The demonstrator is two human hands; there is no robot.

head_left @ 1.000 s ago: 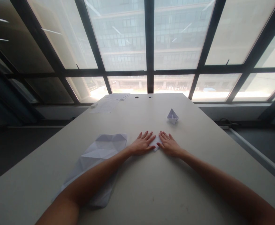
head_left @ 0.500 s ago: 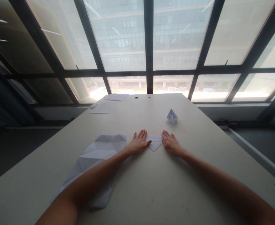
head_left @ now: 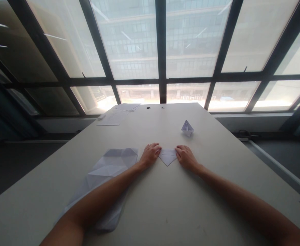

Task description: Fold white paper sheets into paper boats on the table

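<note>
A small folded sheet of white paper (head_left: 167, 156) lies on the table, its point toward me and a straight crease or edge line across its upper part. My left hand (head_left: 150, 154) is at its left corner, fingers curled and pinched on the edge. At the right corner my right hand (head_left: 186, 156) likewise has its fingers bent together on the paper. The fingertips partly hide both corners. Beyond my right hand stands a folded paper boat (head_left: 187, 128).
A large creased sheet of paper (head_left: 109, 167) lies to the left, partly under my left forearm. Flat white sheets (head_left: 110, 119) rest at the far left of the white table (head_left: 155, 126). Tall windows (head_left: 137, 44) with dark frames rise behind the table.
Both hands were lying flat with fingers stretched out over the paper's sides. Now their fingers are curled in at its corners, and more of the paper shows.
</note>
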